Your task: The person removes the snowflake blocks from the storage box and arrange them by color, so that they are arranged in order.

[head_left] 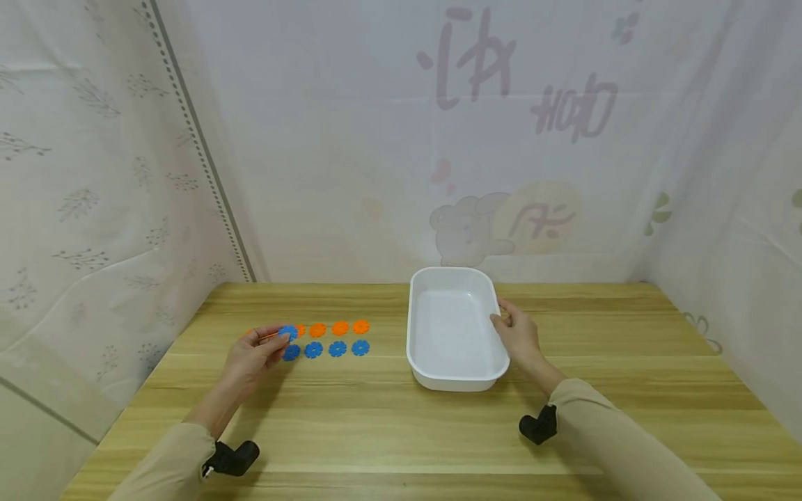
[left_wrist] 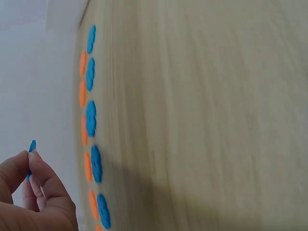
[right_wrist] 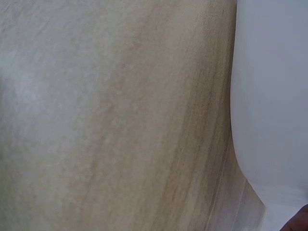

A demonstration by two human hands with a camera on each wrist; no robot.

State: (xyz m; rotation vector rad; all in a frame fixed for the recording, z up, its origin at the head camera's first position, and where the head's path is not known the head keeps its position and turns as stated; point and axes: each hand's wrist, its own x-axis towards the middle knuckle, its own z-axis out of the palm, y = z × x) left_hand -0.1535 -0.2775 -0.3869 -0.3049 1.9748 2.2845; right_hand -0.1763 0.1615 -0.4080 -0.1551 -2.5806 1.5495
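Observation:
Between thumb and fingers, my left hand pinches a blue notched plastic disc above the table, also seen edge-on in the left wrist view. Below and beside that hand lie a row of blue notched discs and, behind it, a row of orange notched discs; the hand hides part of both rows. My right hand grips the right side of a white plastic basin, its thumb over the rim. Only a fingertip of it shows in the right wrist view, against the basin's side.
Under everything is a wood-grain table. Patterned pale cloth hangs behind the table and along both sides. Each forearm wears a black wrist device, one on the left and one on the right.

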